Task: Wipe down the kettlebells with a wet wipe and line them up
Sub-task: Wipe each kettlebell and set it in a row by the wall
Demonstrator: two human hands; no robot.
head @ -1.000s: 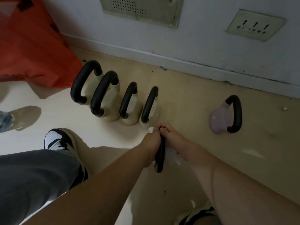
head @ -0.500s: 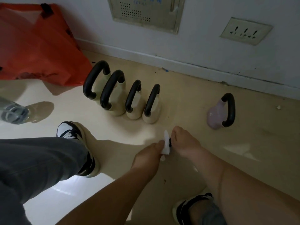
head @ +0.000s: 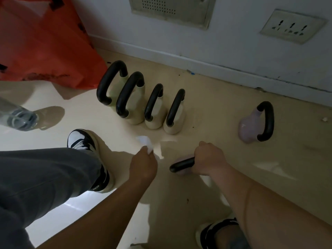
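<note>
Right hand (head: pixel 209 159) is clenched round the black handle of a lilac kettlebell (head: pixel 181 167), just short of the right end of the row of four cream kettlebells (head: pixel 175 114). The handle's long axis lies crosswise to the row's handles. Left hand (head: pixel 143 164) pinches the wet wipe (head: pixel 145 141), clear of the bell. A second lilac kettlebell (head: pixel 248 125) sits well apart, rightward.

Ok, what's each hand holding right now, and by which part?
The left hand pinches the wet wipe by its lower end. The right hand grips the pink kettlebell by its black handle.
</note>
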